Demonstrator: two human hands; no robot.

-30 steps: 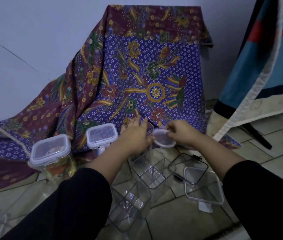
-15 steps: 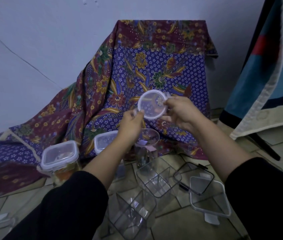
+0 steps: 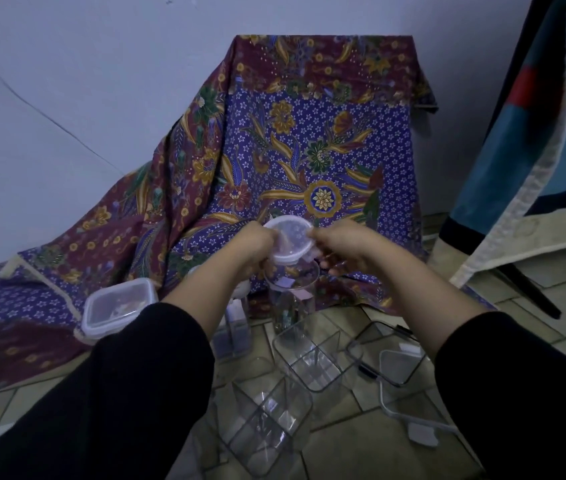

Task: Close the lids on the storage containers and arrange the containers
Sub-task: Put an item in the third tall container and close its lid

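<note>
A round clear lid [image 3: 288, 242] is held tilted between my left hand [image 3: 254, 245] and my right hand [image 3: 342, 245], just above the open mouth of a tall round clear container [image 3: 292, 299] standing on the tiled floor. The lid's near edge hangs close over the rim. A lidded square container [image 3: 119, 306] stands to the left. Another lidded container [image 3: 236, 327] is mostly hidden behind my left forearm. Two open square clear containers [image 3: 312, 358] [image 3: 267, 424] lie in front, and loose square lids [image 3: 399, 372] rest on the floor to the right.
A patterned batik cloth [image 3: 309, 150] drapes over a box against the wall and spreads left over the floor. A blue and cream fabric [image 3: 534, 150] hangs at right with a dark stand leg [image 3: 531, 289] below it. Beige floor tiles [image 3: 361, 445] lie underneath.
The round lid was lifted off the floor area to chest height, and has now come down again to just above the round container's mouth, with both hands on it.
</note>
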